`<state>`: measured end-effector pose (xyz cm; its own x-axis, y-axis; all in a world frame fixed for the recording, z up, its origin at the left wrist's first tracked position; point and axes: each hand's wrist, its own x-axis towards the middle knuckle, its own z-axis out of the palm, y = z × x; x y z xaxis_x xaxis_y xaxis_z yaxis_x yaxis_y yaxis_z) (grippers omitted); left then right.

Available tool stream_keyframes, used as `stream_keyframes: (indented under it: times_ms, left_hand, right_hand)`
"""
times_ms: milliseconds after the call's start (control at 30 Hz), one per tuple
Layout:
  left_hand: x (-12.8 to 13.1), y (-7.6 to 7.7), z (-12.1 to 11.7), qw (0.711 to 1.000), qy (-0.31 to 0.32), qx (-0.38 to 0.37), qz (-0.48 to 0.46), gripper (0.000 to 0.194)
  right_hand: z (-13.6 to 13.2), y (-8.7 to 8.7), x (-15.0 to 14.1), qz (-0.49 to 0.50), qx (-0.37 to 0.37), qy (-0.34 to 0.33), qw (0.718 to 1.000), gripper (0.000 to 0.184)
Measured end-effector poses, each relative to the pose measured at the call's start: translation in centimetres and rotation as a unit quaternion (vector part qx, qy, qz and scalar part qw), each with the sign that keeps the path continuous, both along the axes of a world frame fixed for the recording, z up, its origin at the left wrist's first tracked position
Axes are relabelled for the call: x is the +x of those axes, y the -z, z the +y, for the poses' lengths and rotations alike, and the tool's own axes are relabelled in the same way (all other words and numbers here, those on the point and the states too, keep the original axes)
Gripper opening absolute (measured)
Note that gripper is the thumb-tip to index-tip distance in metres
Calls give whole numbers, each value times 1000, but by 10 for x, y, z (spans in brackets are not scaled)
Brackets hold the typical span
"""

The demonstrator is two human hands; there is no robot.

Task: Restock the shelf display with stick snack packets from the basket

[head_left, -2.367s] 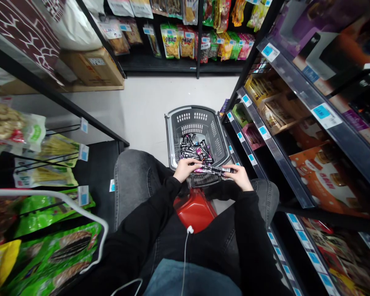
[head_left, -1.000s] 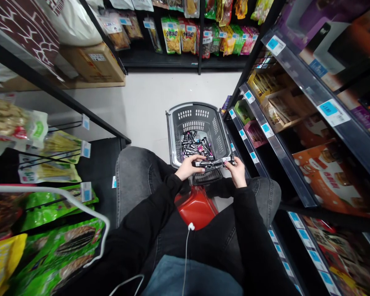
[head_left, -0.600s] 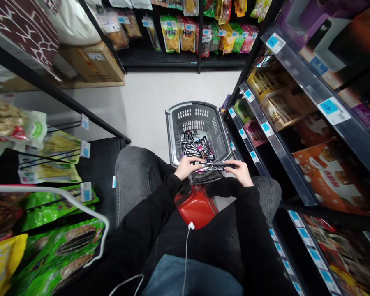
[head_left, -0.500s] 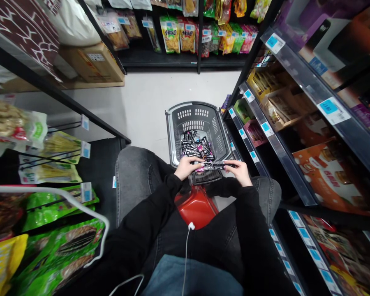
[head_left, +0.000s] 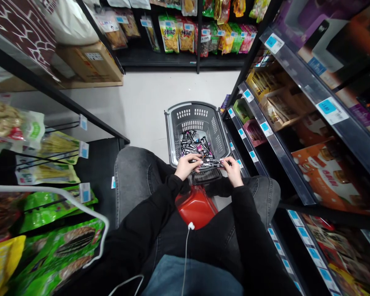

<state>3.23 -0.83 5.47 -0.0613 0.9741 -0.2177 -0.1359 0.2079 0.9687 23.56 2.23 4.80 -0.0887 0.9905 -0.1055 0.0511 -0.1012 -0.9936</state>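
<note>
My left hand (head_left: 187, 165) and my right hand (head_left: 232, 169) each grip one end of a bundle of thin black snack sticks (head_left: 212, 163), held level over the near rim of a grey shopping basket (head_left: 173, 135). Both hands are closed on the bundle. Several more black and pink stick packets (head_left: 195, 146) lie loose on the basket floor. I sit on a red stool (head_left: 195, 204) with my knees on either side of the basket's near end.
Black shelving with blue price tags (head_left: 264, 128) runs close along the right, holding boxed goods. Hanging green snack bags (head_left: 49, 168) fill the left rack. A cardboard box (head_left: 89, 61) sits on a low pallet. Pale floor (head_left: 148, 98) lies beyond the basket.
The bundle stays between both hands over the basket's near rim. My right hand has moved slightly inward and the bundle now looks shorter between the hands.
</note>
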Motion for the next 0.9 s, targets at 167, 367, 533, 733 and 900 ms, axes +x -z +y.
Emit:
stream_keyframes:
  times_ms: [167, 367, 533, 733, 900]
  left_hand:
    - [1, 1, 0, 997, -37, 45, 45, 24]
    - [0, 6, 4, 965, -106, 147, 192, 17]
    - [-2, 9, 5, 973, -106, 88, 187, 22]
    - [-8, 18, 6, 999, 6, -50, 9, 33]
    - [-8, 13, 1, 932, 329, -148, -32, 31]
  right_hand:
    - [-3, -5, -3, -93, 91, 11, 991, 19]
    - [-8, -12, -16, -82, 106, 69, 989, 19]
    - [-6, -13, -16, -77, 98, 90, 988, 20]
    - [-4, -11, -1, -36, 58, 77, 995, 32]
    - [2, -6, 23, 8, -58, 1, 998, 29]
